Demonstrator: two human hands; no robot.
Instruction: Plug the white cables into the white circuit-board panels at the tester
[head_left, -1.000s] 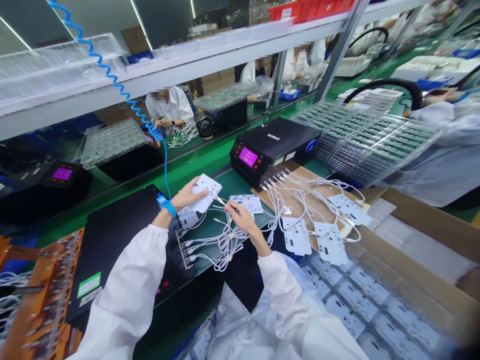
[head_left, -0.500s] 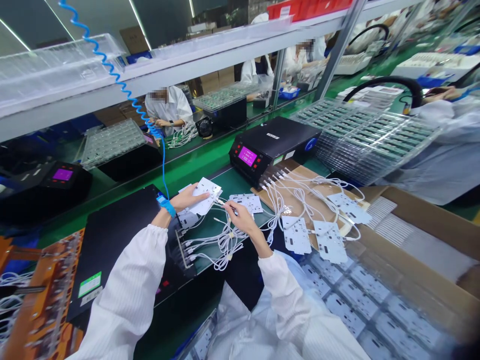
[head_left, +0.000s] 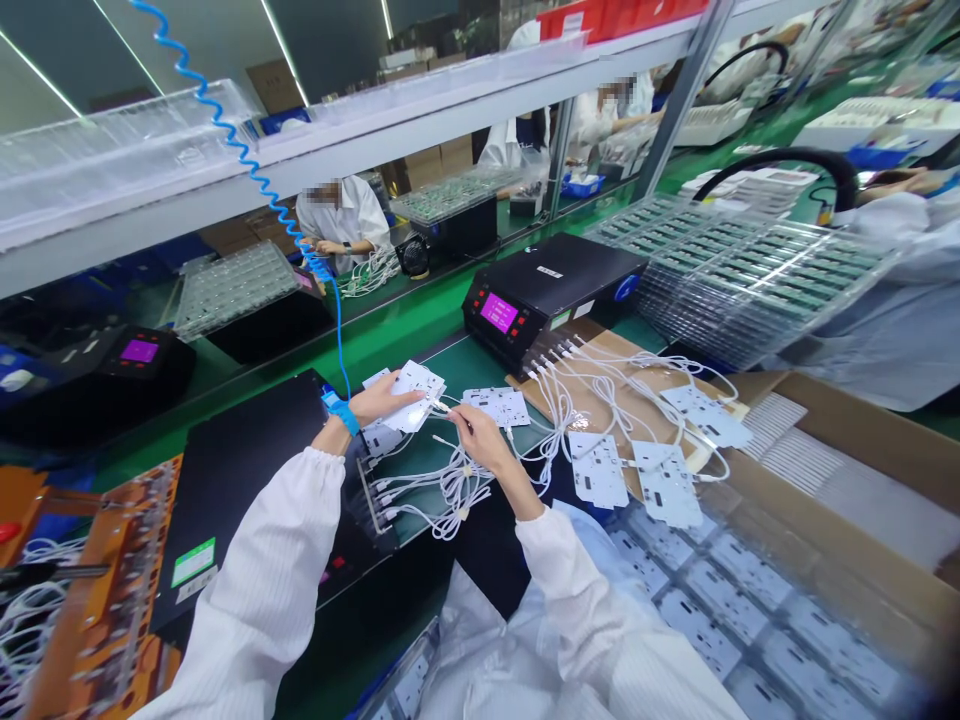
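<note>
My left hand (head_left: 381,398) is closed on a white circuit board (head_left: 418,385), thumb on top, and wears a blue wrist strap (head_left: 340,411) joined to a coiled blue cord. My right hand (head_left: 477,432) pinches the plug of a white cable (head_left: 444,406) at the board's right edge; whether the plug is fully seated I cannot tell. Just behind lies another white circuit board (head_left: 496,405) on the green mat. Below the hands is a bundle of white cables (head_left: 465,490) coming from the black box (head_left: 255,470) on the left.
A black tester with a pink screen (head_left: 499,312) stands ahead, its cables running to several white boards (head_left: 598,468) on cardboard. Trays of boards (head_left: 720,590) lie at lower right beside an open carton (head_left: 862,440). Clear trays (head_left: 750,280) are stacked at right, an orange fixture (head_left: 97,590) at left.
The whole view has shifted slightly, so things sit a little further right. Both hands keep the same hold on the board and cable plug.
</note>
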